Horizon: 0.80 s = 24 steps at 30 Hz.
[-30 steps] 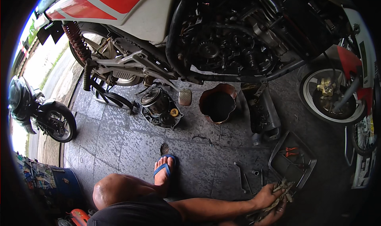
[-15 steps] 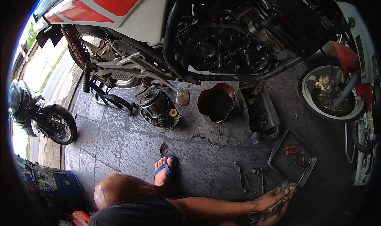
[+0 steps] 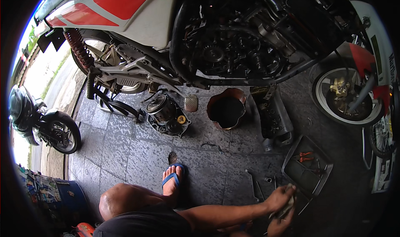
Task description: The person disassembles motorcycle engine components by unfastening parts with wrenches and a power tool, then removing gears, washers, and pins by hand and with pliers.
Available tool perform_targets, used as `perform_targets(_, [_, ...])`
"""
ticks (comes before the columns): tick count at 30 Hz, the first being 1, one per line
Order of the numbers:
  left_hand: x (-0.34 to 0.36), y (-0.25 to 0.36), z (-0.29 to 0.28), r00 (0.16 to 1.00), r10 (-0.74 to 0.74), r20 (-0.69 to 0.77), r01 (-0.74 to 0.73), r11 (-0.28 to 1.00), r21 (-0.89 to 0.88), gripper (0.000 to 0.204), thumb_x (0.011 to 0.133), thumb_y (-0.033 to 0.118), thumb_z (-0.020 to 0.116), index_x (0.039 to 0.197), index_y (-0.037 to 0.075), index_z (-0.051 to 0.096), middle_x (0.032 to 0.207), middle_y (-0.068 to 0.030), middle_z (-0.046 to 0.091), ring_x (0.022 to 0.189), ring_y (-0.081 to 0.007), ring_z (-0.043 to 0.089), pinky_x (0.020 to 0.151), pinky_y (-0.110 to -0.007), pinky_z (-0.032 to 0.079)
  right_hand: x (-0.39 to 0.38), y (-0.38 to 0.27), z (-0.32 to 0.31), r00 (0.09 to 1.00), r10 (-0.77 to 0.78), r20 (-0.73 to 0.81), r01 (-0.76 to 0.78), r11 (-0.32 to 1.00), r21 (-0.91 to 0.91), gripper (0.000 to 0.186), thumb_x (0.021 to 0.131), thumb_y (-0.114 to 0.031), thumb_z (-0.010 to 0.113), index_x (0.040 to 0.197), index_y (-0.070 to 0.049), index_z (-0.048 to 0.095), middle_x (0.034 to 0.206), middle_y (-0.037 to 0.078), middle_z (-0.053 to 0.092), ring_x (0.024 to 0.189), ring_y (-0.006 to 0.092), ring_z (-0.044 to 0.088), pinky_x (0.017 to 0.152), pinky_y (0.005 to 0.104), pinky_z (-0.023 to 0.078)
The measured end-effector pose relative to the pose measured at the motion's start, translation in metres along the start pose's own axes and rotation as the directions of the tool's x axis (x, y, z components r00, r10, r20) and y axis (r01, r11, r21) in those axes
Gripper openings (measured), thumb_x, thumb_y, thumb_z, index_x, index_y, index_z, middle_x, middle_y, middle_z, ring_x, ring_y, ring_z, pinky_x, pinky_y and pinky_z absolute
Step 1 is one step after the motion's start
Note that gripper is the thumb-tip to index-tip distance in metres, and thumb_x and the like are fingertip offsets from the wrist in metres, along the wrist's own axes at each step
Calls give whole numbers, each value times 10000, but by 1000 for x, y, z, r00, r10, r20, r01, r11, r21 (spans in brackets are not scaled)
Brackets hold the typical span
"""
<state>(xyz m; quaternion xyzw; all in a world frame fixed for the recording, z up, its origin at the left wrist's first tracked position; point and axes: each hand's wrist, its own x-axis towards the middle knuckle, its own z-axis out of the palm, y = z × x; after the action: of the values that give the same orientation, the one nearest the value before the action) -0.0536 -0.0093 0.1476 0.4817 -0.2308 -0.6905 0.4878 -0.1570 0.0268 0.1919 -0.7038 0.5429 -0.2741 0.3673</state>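
At the lower right, my left hand (image 3: 278,200) is closed on a crumpled greyish rag (image 3: 287,208). My right hand (image 3: 280,226) grips the same rag from below, close to the bottom edge. A thin metal rod (image 3: 306,206) shows just right of the rag; whether it lies on the floor or is held I cannot make out. A wrench (image 3: 252,185), a slim rod-like tool (image 3: 261,190) and a small socket-like piece (image 3: 268,180) lie on the floor left of my hands. Beyond them is a grey tray (image 3: 288,158) with orange-handled pliers (image 3: 305,156) and other tools.
A red and white motorcycle (image 3: 166,29) with its engine exposed spans the far side. Before it stand a removed engine cover with gears (image 3: 168,116), a reddish tub of dark liquid (image 3: 213,122) and a grey container of parts (image 3: 283,122). Another motorcycle (image 3: 54,129) is at left.
Both hands have drawn together, bunching the rag, which was spread more widely up against the tray. The thin rod beside the rag has come into view.
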Motion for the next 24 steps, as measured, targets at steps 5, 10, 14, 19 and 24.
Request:
perform_targets(5, [-8, -5, 3, 993, 68, -92, -53, 985, 165, 787, 889, 469, 618, 1455, -8, 350, 1212, -244, 623, 1141, -294, 609, 987, -360, 447, -11, 3, -4, 994, 95, 56, -63, 905, -420, 524, 991, -397, 535, 1276, 43, 540, 1261, 213, 579, 1021, 324, 617, 851, 428, 502])
perform_targets(10, [-9, -3, -5, 991, 70, -115, -47, 980, 193, 532, 854, 319, 653, 1215, -62, 568, 1018, -272, 673, 992, -343, 677, 866, -414, 496, -15, 31, -5, 998, -33, 52, 37, 996, -87, 509, 1002, -361, 516, 1313, 41, 514, 1318, 218, 547, 1092, 330, 592, 904, 451, 479])
perform_targets(14, [-6, -5, -12, 969, -236, -69, 238, 971, 27, 671, 884, 509, 611, 1247, -55, 578, 1086, -209, 670, 1039, -311, 648, 908, -373, 489, -9, 39, -9, 989, -119, 87, 94, 964, 250, 489, 1012, -318, 494, 1348, 36, 485, 1363, 224, 518, 1161, 333, 559, 950, 463, 455])
perform_targets(19, [-9, -12, -14, 948, -298, 116, 317, 923, -219, 861, 892, 645, 535, 1403, -40, 428, 1345, -232, 521, 1260, -320, 502, 1057, -425, 391, 0, 20, -12, 951, 274, 142, -284, 958, 51, 462, 1021, -245, 462, 1407, 7, 434, 1410, 220, 477, 1262, 331, 491, 1006, 424, 418])
perform_targets(24, [-11, -22, -7, 968, -204, 145, 223, 966, -128, 843, 945, 591, 451, 1542, 45, 216, 1495, -203, 392, 1393, -323, 372, 1147, -386, 286, -5, 23, -3, 939, 283, 193, -267, 958, -105, 452, 1018, -264, 477, 1381, 4, 487, 1378, 194, 530, 1221, 327, 527, 1000, 422, 423])
